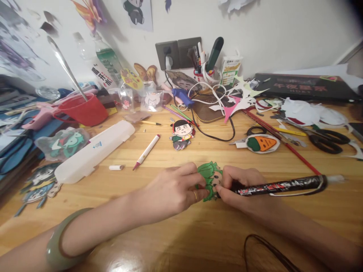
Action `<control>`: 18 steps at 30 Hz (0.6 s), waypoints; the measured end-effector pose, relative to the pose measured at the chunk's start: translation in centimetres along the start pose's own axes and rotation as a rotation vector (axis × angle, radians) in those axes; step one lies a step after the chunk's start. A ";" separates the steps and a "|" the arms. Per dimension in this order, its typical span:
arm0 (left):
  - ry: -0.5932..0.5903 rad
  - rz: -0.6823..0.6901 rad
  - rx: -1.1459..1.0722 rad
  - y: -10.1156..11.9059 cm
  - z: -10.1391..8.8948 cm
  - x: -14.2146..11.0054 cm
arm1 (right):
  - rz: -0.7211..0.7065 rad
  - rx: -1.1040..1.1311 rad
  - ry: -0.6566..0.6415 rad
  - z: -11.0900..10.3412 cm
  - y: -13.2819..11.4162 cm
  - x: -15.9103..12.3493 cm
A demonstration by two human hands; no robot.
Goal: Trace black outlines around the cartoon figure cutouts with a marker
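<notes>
A small green-haired cartoon cutout [209,177] lies on the wooden desk [176,241] near its front middle. My left hand [177,189] presses on the cutout's left side with its fingertips; it wears a ring, and a green bangle sits on the forearm. My right hand [241,187] grips a long black pen-shaped tool [283,186] with red and white print, its tip down on the cutout's face. The tool's clear end points right, and a thin cord trails from it.
A white marker [146,152] and its cap [116,167], a long white case [95,151], a red cup [82,109], a black-haired figure cutout [182,134], a carrot cutout [262,143], black scissors [326,139], cables and paper scraps crowd the desk's back half.
</notes>
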State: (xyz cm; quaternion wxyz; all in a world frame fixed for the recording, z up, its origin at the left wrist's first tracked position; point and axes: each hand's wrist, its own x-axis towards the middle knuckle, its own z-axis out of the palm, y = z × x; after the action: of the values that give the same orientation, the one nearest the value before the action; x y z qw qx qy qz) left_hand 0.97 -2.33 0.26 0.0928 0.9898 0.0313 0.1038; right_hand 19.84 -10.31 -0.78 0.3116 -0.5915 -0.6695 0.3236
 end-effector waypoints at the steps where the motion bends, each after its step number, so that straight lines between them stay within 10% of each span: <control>1: 0.001 0.000 0.000 0.0 0.0 0.0 | 0.006 0.000 0.014 0.0 0.0 0.0; 13: -0.002 0.001 -0.006 0.0 0.1 -0.1 | 0.023 0.079 0.021 -0.3 -0.2 0.0; 18: -0.002 -0.012 -0.066 -0.2 0.3 -0.3 | 0.128 0.250 0.339 -1.6 0.4 0.7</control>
State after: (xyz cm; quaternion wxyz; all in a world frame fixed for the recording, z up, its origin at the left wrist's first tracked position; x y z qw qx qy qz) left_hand 0.69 -2.17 -0.10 0.1262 0.9860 0.0338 0.1032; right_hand 21.33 -9.51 -0.12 0.4695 -0.6357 -0.5233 0.3190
